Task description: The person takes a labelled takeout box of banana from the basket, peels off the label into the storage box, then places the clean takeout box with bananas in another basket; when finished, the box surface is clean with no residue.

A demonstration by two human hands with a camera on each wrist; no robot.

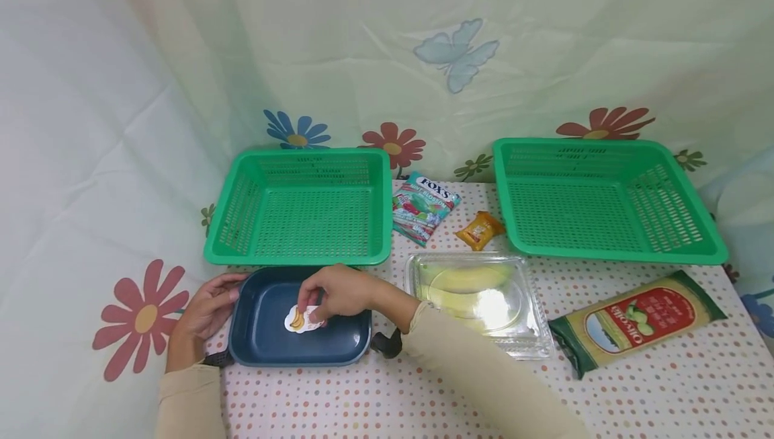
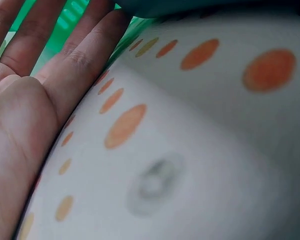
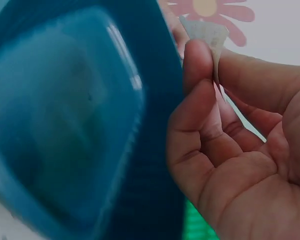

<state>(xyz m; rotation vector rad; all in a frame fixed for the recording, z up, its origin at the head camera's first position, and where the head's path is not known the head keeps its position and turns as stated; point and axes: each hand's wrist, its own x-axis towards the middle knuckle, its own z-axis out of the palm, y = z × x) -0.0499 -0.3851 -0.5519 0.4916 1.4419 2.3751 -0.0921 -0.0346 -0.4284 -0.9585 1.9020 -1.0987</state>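
Note:
In the head view a dark blue tray (image 1: 260, 351) stands at the front left of the table. My right hand (image 1: 346, 291) is over it and pinches a small white paper cutout (image 1: 293, 321) with a banana picture. The right wrist view shows thumb and fingers of the right hand (image 3: 230, 150) gripping the bent edge of the cutout (image 3: 202, 31), beside the tray (image 3: 160, 135). At the tray's left side rests my left hand (image 1: 208, 308), its fingertips at the rim. The left wrist view shows the left hand (image 2: 50, 75) with fingers extended.
Two green baskets (image 1: 390, 224) (image 1: 695, 251) stand behind. Between them lie a Fox's candy bag (image 1: 425, 207) and an orange packet (image 1: 480, 230). A clear plastic box (image 1: 417, 267) with bananas (image 1: 465, 279) sits right of the tray. Farther right lies a pasta packet (image 1: 641, 318).

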